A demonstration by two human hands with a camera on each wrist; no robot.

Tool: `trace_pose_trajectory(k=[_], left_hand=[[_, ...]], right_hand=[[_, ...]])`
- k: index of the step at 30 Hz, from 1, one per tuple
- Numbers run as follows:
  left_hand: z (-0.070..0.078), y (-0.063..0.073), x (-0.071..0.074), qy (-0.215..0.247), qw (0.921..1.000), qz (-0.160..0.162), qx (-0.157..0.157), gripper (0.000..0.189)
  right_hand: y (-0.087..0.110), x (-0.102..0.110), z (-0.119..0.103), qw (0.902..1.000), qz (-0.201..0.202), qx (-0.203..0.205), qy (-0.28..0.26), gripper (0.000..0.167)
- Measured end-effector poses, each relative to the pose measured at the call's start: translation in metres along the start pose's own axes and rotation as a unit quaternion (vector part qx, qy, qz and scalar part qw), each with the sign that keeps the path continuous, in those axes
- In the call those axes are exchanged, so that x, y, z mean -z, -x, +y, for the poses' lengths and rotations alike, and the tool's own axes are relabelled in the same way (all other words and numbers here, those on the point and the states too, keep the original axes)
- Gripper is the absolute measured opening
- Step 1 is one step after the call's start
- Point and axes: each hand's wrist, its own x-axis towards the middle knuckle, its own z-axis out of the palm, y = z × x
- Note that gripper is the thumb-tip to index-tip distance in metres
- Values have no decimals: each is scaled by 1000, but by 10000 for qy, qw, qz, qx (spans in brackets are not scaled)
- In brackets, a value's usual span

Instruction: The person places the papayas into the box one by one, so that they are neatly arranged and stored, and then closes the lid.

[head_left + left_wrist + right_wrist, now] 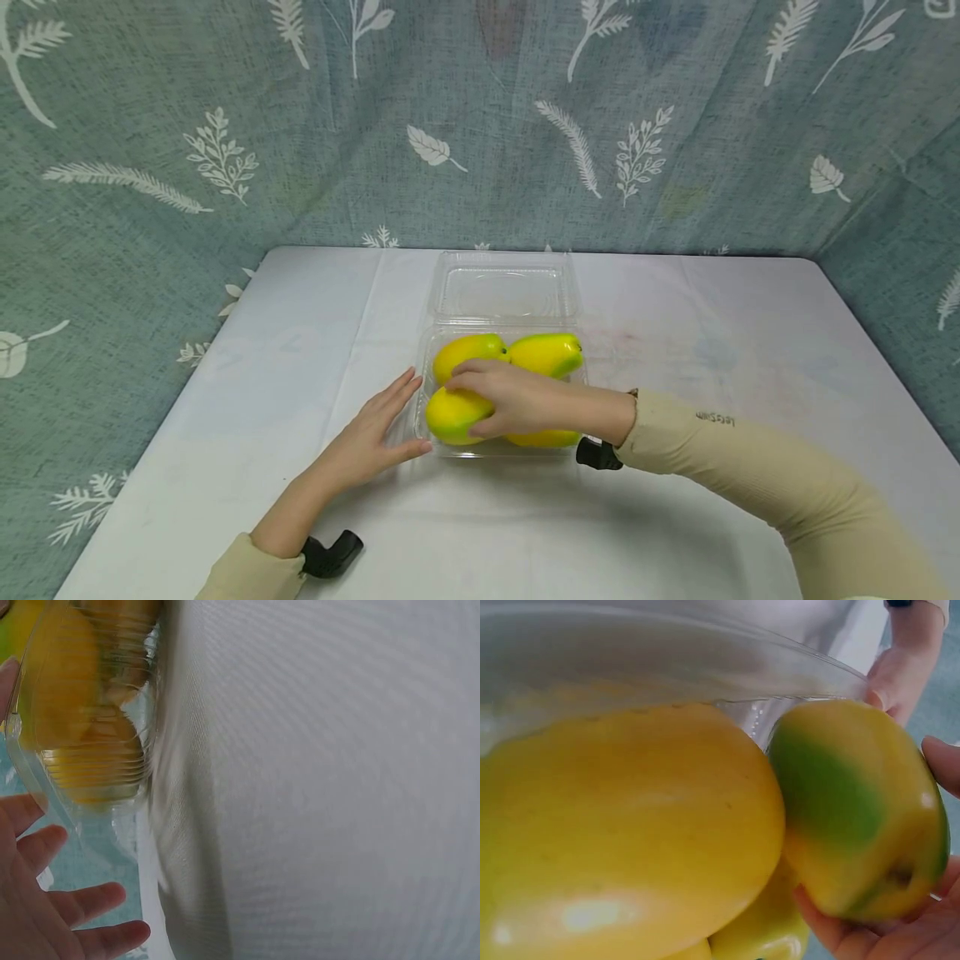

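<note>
A clear plastic clamshell container (480, 452) holds several yellow-green mangoes. My right hand (521, 402) reaches in from the right and grips the front-left mango (450, 419), thumb on the near side and fingers on the far side. In the right wrist view, that mango (840, 810) sits between thumb and fingers, beside a larger-looking yellow mango (630, 832). Two more, a back-left mango (461, 352) and a back-right mango (546, 353), lie behind. The front-right mango (546, 438) is partly hidden under my right wrist. With fingers spread, my left hand (366, 442) is at the container's left side, thumb near its front corner.
The container's transparent lid (504, 293) lies folded back toward the table's far edge. A white cloth (712, 350) covers the table. Behind and beside it hangs a green leaf-patterned curtain (480, 125). A black wrist mount (330, 557) sticks out from the left sleeve.
</note>
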Motion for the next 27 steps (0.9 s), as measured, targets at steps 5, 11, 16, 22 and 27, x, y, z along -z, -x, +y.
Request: trace_pose_trajectory(k=[5, 11, 16, 22, 27], left_hand=[[1, 0, 0, -12, 10000, -14, 19, 82], [0, -1, -1, -26, 10000, 1, -5, 81], [-1, -1, -1, -41, 10000, 2, -20, 81], [0, -2, -1, -56, 10000, 9, -4, 81], [0, -2, -2, -60, 10000, -6, 17, 80]], right_hand=[[1, -3, 3, 9999, -85, -23, -103, 50], [0, -6, 6, 9998, -161, 2, -120, 48], [1, -6, 6, 9998, -174, -2, -77, 48], [2, -6, 6, 9998, -172, 19, -94, 48], [3, -5, 7, 9997, -212, 35, -109, 48]])
